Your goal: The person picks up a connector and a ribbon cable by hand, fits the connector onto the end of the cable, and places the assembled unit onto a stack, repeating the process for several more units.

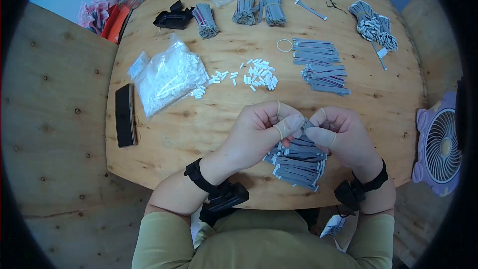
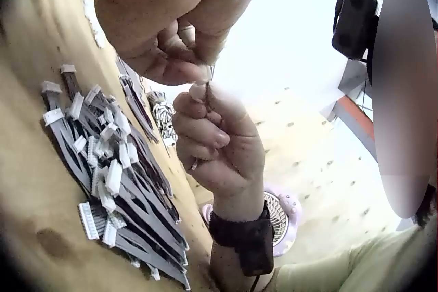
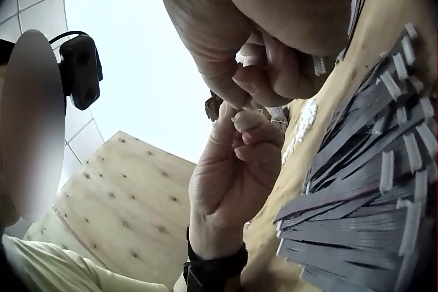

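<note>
Both hands meet over the near edge of the round wooden table (image 1: 199, 129). My left hand (image 1: 288, 125) and right hand (image 1: 321, 133) pinch one grey ribbon cable (image 1: 306, 125) between thumbs and forefingers. Under them lies a loose pile of grey ribbon cables (image 1: 298, 163) with white connector ends. In the left wrist view the left hand (image 2: 179, 56) and the right hand (image 2: 205, 100) meet fingertip to fingertip on the thin cable (image 2: 209, 75), above the pile (image 2: 113, 182). The right wrist view has the right hand (image 3: 250, 80) above the left hand (image 3: 236, 124), beside the pile (image 3: 369, 189).
A clear bag of white connectors (image 1: 167, 77) and loose white connectors (image 1: 256, 74) lie mid-table. Flat cable stacks (image 1: 321, 65) sit to the right, tied bundles (image 1: 244, 9) and a rubber band (image 1: 285, 45) at the back. A black phone (image 1: 125, 114) lies left, a purple fan (image 1: 440, 144) right.
</note>
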Demonstrator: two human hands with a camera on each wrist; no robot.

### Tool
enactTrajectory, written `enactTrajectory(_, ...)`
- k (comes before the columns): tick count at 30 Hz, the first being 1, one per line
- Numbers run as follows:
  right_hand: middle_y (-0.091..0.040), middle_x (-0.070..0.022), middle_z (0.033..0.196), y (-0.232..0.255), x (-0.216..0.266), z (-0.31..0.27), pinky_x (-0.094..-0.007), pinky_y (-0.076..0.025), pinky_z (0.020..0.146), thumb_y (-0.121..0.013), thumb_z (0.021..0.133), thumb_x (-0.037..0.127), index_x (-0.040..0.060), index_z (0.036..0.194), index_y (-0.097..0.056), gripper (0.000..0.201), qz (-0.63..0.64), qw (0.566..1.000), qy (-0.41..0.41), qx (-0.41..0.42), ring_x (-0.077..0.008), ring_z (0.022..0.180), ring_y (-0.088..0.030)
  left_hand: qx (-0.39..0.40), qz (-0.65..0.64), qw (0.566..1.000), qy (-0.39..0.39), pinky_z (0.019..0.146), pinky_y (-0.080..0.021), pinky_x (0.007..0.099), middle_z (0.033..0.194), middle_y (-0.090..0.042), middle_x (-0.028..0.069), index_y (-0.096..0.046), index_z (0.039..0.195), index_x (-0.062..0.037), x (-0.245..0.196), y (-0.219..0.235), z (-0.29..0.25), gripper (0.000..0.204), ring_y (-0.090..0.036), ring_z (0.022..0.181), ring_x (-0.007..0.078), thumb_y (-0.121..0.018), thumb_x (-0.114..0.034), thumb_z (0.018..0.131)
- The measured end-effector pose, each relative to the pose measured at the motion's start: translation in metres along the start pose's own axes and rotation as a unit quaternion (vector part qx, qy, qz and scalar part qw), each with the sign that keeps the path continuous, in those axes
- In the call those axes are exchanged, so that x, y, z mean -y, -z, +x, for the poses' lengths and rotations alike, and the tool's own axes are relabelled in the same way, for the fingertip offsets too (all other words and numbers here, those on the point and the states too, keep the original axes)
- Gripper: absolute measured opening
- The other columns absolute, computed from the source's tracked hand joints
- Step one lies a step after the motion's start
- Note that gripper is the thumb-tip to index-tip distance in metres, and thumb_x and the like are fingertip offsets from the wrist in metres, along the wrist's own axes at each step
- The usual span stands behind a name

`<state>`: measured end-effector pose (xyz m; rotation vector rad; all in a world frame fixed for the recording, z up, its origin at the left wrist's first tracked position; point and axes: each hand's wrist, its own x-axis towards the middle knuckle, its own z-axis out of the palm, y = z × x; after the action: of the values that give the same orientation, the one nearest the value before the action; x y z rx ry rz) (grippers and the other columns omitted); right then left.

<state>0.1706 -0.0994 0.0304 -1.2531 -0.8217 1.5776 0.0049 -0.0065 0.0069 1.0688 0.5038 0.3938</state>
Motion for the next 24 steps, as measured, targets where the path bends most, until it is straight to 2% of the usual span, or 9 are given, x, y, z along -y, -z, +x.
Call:
enactTrajectory(6,-0.058,-0.0029,0.080,-0.002,0.000,0.003,-0.0210,-0.045,0.064,-0.058,0.079,0.007,0.0012,0.085,-0.054,0.010,0.033,0.999,0.026,0.010,-0.0068,0.070,-0.055,-0.018,-0.016,1.000,-0.010,0.052,-0.041,0.0175,0.071,-0.057,0.0028,-0.056,0.088,-0.0003,0.003,-0.002,0.001,0.016,-0.049,0.058,0.0061,-0.053,-0.015,0.084)
enactTrajectory(9,-0.059,-0.0033,0.080,-0.006,-0.004,0.006,-0.0219,-0.046,0.067,-0.057,0.080,0.008,0.0006,0.086,-0.054,0.010,0.027,0.998,0.046,-0.014,-0.0078,0.072,-0.056,-0.020,-0.019,0.999,-0.018,0.052,-0.040,0.0175,0.071,-0.056,0.0025,-0.056,0.088,-0.0004,0.004,-0.003,0.001,0.015,-0.049,0.058,0.0060,-0.052,-0.015,0.085)
enactTrajectory(14,-0.059,-0.0028,0.078,-0.008,-0.007,0.009,-0.0208,-0.045,0.065,-0.055,0.081,0.008,0.0005,0.084,-0.055,0.008,0.000,0.998,0.039,-0.039,-0.0066,0.070,-0.055,-0.017,-0.016,0.999,-0.030,0.053,-0.039,0.0171,0.072,-0.056,0.0022,-0.056,0.087,-0.0016,0.008,-0.003,0.002,0.014,-0.048,0.059,0.0054,-0.053,-0.015,0.084)
enactTrajectory(17,-0.058,-0.0011,0.074,-0.006,-0.012,0.015,-0.0187,-0.043,0.059,-0.055,0.081,0.009,0.0014,0.082,-0.055,0.008,0.000,0.997,0.043,-0.067,-0.0045,0.064,-0.052,-0.043,0.049,0.998,0.006,0.056,-0.040,0.0170,0.073,-0.056,0.0010,-0.056,0.088,-0.0018,0.002,0.005,0.002,0.015,-0.048,0.061,0.0045,-0.056,-0.015,0.082)
enactTrajectory(18,-0.057,-0.0004,0.072,-0.005,-0.013,0.016,-0.0178,-0.042,0.057,-0.056,0.081,0.009,0.0018,0.081,-0.055,0.008,-0.003,0.996,0.043,-0.080,-0.0036,0.062,-0.051,-0.075,0.103,0.991,-0.028,0.057,-0.040,0.0171,0.073,-0.056,0.0005,-0.057,0.088,-0.0016,-0.001,0.012,0.003,0.014,-0.048,0.062,0.0042,-0.057,-0.014,0.082)
enactTrajectory(20,-0.054,0.0015,0.067,-0.002,-0.013,0.019,-0.0163,-0.037,0.051,-0.057,0.080,0.011,0.0025,0.079,-0.055,0.009,0.008,0.994,0.028,-0.109,-0.0019,0.055,-0.046,-0.136,0.210,0.963,-0.096,0.059,-0.040,0.0175,0.073,-0.056,-0.0005,-0.058,0.088,-0.0012,-0.009,0.036,0.006,0.014,-0.048,0.064,0.0037,-0.058,-0.013,0.080)
enactTrajectory(23,-0.050,0.0033,0.062,0.004,-0.018,0.026,-0.0153,-0.031,0.045,-0.058,0.079,0.012,0.0031,0.076,-0.055,0.010,0.015,0.991,0.034,-0.125,-0.0004,0.049,-0.039,-0.240,0.344,0.903,-0.095,0.061,-0.039,0.0182,0.072,-0.057,-0.0009,-0.060,0.083,-0.0003,-0.022,0.076,0.008,0.008,-0.048,0.065,0.0036,-0.059,-0.005,0.077)
enactTrajectory(24,-0.049,0.0038,0.061,0.006,-0.020,0.028,-0.0152,-0.029,0.043,-0.058,0.079,0.013,0.0033,0.075,-0.055,0.011,0.015,0.991,0.041,-0.125,-0.0001,0.047,-0.037,-0.246,0.359,0.896,-0.087,0.060,-0.039,0.0184,0.071,-0.057,-0.0008,-0.060,0.082,0.0000,-0.019,0.085,0.010,0.008,-0.048,0.064,0.0038,-0.060,-0.005,0.076)
